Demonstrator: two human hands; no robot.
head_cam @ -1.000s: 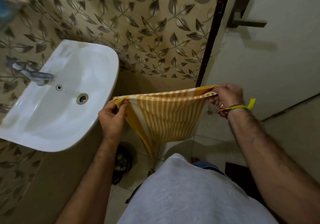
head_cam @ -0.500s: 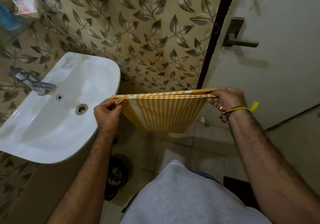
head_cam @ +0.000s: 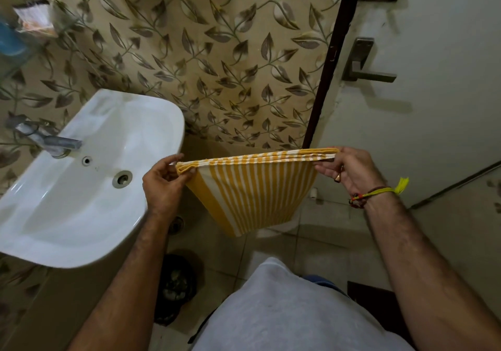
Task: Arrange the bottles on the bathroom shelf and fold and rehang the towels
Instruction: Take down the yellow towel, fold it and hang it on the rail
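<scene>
Folded striped towel (head_cam: 252, 190) stretched between left hand (head_cam: 162, 185) and right hand (head_cam: 349, 171)

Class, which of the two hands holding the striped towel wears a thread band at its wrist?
The right hand; the left hand has a bare wrist.

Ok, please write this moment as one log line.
step: folding | towel: striped, held taut | left hand: pinching corner | right hand: pinching corner

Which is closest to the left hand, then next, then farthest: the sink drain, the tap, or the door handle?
From the left hand, in the head view:
1. Sink drain, just to its left in the basin.
2. Tap, farther left at the sink's back.
3. Door handle, far up on the right.
</scene>
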